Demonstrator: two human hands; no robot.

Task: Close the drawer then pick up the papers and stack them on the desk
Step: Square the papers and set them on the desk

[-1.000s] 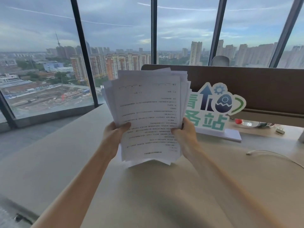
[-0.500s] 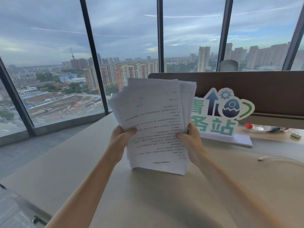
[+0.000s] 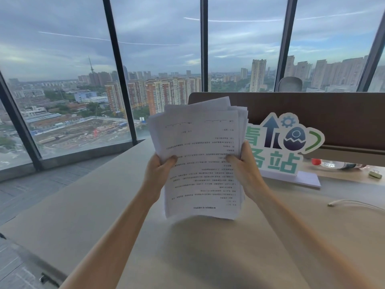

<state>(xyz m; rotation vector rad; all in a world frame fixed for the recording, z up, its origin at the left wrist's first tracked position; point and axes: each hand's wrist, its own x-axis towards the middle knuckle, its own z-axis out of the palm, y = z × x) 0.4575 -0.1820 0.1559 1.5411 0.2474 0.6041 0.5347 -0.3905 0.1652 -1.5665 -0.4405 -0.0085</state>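
Papers (image 3: pixel 200 159) upright above desk (image 3: pixel 83 205); sign (image 3: pixel 283 142) right, behind.

Standing sign (image 3: pixel 285 142) with teal characters, a dark arrow, a gear and an egg emblem, on a white base. Behind it, a brown divider panel (image 3: pixel 333 113). At right, a plastic bottle (image 3: pixel 335 165) with red cap lying flat; near it a binder clip (image 3: pixel 375 174); nearer, a white cable (image 3: pixel 354 203). A chair back (image 3: pixel 291 84) shows above the panel.

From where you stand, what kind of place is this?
Most likely a high-rise office: a long desk with a brown divider panel, floor-to-ceiling windows over a city skyline, and a sheaf of printed papers in both hands.
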